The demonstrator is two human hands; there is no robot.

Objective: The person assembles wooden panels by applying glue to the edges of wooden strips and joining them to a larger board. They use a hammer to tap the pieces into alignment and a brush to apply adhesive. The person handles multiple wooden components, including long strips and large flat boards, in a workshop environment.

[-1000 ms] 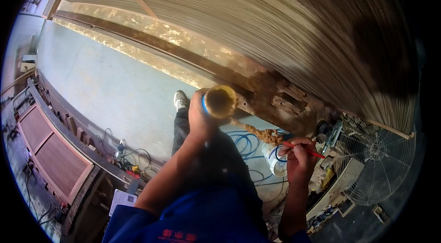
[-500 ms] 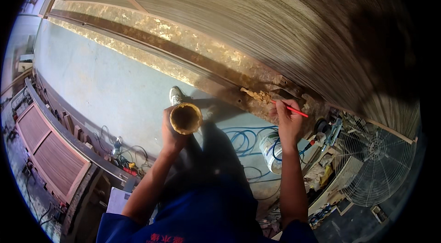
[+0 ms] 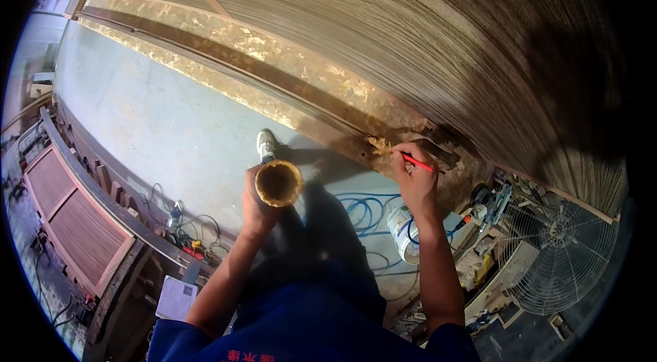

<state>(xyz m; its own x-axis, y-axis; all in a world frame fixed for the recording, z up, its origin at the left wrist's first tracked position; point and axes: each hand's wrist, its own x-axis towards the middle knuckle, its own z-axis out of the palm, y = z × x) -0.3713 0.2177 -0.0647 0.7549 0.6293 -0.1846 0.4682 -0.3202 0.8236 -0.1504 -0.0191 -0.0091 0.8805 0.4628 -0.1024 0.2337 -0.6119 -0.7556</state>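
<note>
My left hand [image 3: 259,210] is wrapped round a round cup [image 3: 299,185] with a crusted, yellowish-brown rim, held upright over the floor. The cup's inside is dark, so its contents cannot be made out. Between the fingers of my right hand [image 3: 419,191] is a brush [image 3: 418,162] with a red handle. Its clotted, tan head points left, at the near end of a long narrow wood strip [image 3: 226,81]; whether they touch I cannot tell. That strip lies lengthwise on a bench [image 3: 328,83] blotched with dried yellowish glue.
A large wood-grained panel [image 3: 383,27] covers the far side. At right are a white bucket [image 3: 401,235], blue hose [image 3: 363,208], a wire fan guard [image 3: 556,252] and scattered tools. A framed brown panel [image 3: 82,225] lies at left, near cables on the floor.
My right hand has moved slightly left with the brush, bringing its fingers nearer the strip's end. The cup in my left hand has barely shifted. The view has tilted a little.
</note>
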